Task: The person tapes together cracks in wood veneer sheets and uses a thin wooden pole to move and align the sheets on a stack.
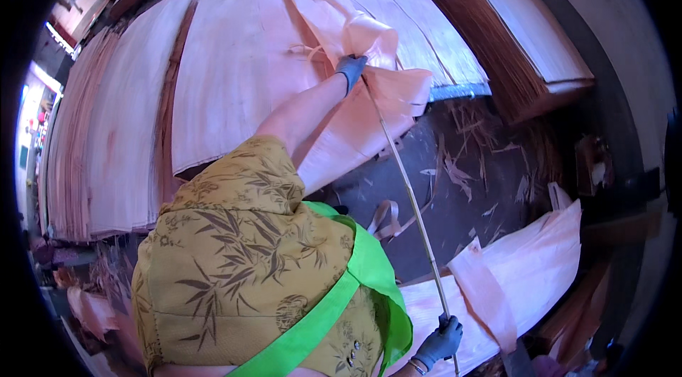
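My gloved left hand (351, 70) is closed on the bunched edge of a thin, pinkish wood veneer sheet (387, 89), which curls up in folds around the fingers. Down at the lower right, my gloved right hand (439, 343) grips a long, thin stick (412, 203). The stick slants up from it toward the folded veneer, and its far end is hidden there close to my left hand. Beneath the folds lies a wide stack of pale veneer sheets (227, 72).
More veneer stacks stand at the left (131, 121) and far right (518, 8). The dark floor (369, 189) carries scraps and a curled veneer strip (387, 219). Near my right hand lies a pile of veneer (533, 263) with a loose strip (483, 292) across it.
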The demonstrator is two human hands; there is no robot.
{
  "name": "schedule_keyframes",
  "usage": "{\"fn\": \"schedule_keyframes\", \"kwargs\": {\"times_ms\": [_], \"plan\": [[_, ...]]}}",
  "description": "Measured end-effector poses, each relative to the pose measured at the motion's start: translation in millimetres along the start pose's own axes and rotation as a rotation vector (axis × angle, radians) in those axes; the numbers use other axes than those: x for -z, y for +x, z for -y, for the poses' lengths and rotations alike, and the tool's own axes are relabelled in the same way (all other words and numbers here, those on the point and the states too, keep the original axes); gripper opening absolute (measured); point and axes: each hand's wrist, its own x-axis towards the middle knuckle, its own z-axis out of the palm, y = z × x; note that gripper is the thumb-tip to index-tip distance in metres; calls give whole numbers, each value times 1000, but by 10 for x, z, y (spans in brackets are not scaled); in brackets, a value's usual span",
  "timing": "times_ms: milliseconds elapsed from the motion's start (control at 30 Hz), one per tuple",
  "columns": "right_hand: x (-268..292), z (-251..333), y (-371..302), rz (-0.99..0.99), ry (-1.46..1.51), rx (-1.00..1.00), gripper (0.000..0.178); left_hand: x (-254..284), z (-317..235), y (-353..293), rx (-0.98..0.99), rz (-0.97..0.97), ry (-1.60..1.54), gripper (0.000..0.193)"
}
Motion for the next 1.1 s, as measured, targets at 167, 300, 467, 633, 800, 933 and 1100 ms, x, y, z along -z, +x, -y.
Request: {"fn": "schedule_keyframes", "kwargs": {"times_ms": [167,300,467,633,800,933,1100], "plan": [[169,-11,51,80,-111,-28,8,181,-494,145,-293,27,74,37],[616,-106,-55,89,-219,-90,4,447,-745,45,-456,92,187,34],[936,-367,-472,-110,-323,-136,6,568,-914,-61,-426,209,328,39],[1077,-819,-1160,-142,-349,-282,19,675,-1050,-164,-522,210,514,47],[1117,-763,-1808,-184,-335,-336,17,711,-1073,-565,-735,396,561,61],[1191,-811,-2152,-195,-323,-318,16,1112,-849,-1418,-635,727,909,55],[1115,-698,-2510,-194,-300,-330,15,1092,181,-2504,-339,485,259,42]]}}
